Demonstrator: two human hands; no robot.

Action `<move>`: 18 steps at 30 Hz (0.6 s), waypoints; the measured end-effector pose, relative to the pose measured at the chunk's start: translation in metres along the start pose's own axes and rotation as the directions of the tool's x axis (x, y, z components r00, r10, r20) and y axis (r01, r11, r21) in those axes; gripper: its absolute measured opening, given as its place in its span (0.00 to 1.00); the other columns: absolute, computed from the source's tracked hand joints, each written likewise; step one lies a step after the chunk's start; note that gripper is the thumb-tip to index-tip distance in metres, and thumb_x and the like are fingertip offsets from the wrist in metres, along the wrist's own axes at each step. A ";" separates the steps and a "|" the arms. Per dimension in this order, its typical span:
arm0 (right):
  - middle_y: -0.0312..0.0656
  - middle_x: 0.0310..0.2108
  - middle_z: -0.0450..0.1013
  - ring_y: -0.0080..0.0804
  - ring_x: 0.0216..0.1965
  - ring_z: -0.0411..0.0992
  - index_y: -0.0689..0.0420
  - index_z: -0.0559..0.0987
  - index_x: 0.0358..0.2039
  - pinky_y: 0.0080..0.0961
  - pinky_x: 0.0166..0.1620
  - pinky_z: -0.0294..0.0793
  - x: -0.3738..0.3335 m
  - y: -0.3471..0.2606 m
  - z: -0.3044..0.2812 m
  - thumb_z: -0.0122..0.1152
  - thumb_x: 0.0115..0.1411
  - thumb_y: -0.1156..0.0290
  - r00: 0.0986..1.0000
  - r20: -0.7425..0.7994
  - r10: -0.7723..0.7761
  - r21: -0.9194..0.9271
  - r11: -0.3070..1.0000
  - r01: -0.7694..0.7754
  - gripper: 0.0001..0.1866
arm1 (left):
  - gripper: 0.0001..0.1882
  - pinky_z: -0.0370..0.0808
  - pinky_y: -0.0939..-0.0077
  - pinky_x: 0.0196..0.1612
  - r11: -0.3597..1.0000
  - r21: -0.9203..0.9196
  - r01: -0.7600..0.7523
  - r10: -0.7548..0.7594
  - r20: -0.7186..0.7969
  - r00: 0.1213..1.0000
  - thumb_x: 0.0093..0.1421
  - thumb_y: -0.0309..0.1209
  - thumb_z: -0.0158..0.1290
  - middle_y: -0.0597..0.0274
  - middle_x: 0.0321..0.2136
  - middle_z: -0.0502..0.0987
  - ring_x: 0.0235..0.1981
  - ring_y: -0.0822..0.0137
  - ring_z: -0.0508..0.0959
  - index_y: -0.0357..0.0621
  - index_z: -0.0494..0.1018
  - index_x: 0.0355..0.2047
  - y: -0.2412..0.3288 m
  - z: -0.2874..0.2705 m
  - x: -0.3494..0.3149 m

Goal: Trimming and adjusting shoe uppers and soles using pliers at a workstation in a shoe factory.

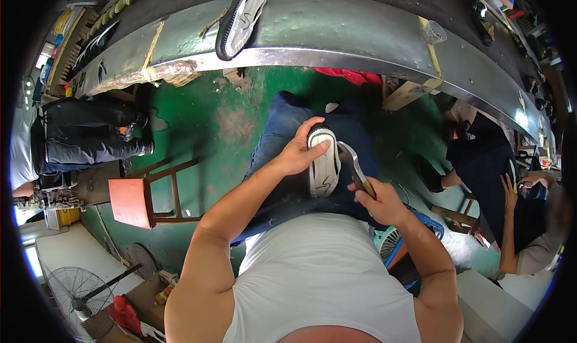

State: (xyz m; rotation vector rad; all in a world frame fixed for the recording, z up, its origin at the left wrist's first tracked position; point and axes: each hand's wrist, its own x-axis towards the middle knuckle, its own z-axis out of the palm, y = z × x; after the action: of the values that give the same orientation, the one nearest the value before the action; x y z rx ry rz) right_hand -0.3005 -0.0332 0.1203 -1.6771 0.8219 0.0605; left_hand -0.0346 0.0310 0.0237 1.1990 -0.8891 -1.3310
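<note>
A shoe (324, 169) is turned sole up over my lap, its pale ridged sole facing me and a dark edge showing around the toe. My left hand (300, 154) grips it from the left side, with the thumb pressed on the sole and the fingers curled round the far end. In my right hand (381, 201) is a hammer (363, 179) with a curved metal head and a brown handle. The head is close beside the right edge of the sole; whether it touches, I cannot tell. Part of the handle is hidden in my fist.
Ahead runs a metal-edged conveyor bench (336, 24) with another shoe (241, 22) on it and a clear cup (434, 32) at right. A red-topped stool (131, 203) and a fan (78, 298) stand left. People are on both sides; the right one (508, 187) sits close.
</note>
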 end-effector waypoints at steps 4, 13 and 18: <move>0.39 0.31 0.78 0.26 0.31 0.74 0.61 0.77 0.48 0.24 0.38 0.73 0.025 0.011 0.008 0.56 0.65 0.67 0.992 0.115 0.044 0.261 0.963 -0.073 0.14 | 0.31 0.62 0.68 0.63 0.989 0.146 -0.010 0.007 0.023 1.000 0.70 0.41 0.49 0.53 0.55 0.66 0.58 0.62 0.67 0.49 0.52 0.67 -0.014 -0.012 0.000; 0.40 0.38 0.74 0.29 0.36 0.74 0.62 0.72 0.49 0.32 0.38 0.78 0.053 -0.017 -0.015 0.52 0.70 0.65 0.871 0.434 0.230 0.591 0.657 -0.468 0.14 | 0.30 0.61 0.66 0.65 0.927 0.374 -0.017 0.016 0.007 1.000 0.69 0.44 0.48 0.41 0.60 0.64 0.63 0.52 0.65 0.41 0.58 0.65 0.006 -0.011 0.004; 0.46 0.23 0.75 0.37 0.25 0.76 0.64 0.75 0.41 0.33 0.33 0.76 0.079 0.023 0.008 0.56 0.66 0.63 0.997 0.025 0.066 -0.104 0.993 -0.064 0.15 | 0.25 0.68 0.67 0.59 0.937 0.341 -0.079 0.106 -0.063 0.992 0.67 0.38 0.53 0.47 0.53 0.72 0.56 0.56 0.73 0.39 0.66 0.60 -0.015 -0.020 0.013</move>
State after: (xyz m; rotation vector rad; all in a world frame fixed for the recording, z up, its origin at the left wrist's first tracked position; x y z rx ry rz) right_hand -0.2511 -0.0645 0.0622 -1.7424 0.8646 0.1739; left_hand -0.0172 0.0224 0.0028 1.4441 -1.1336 -1.0724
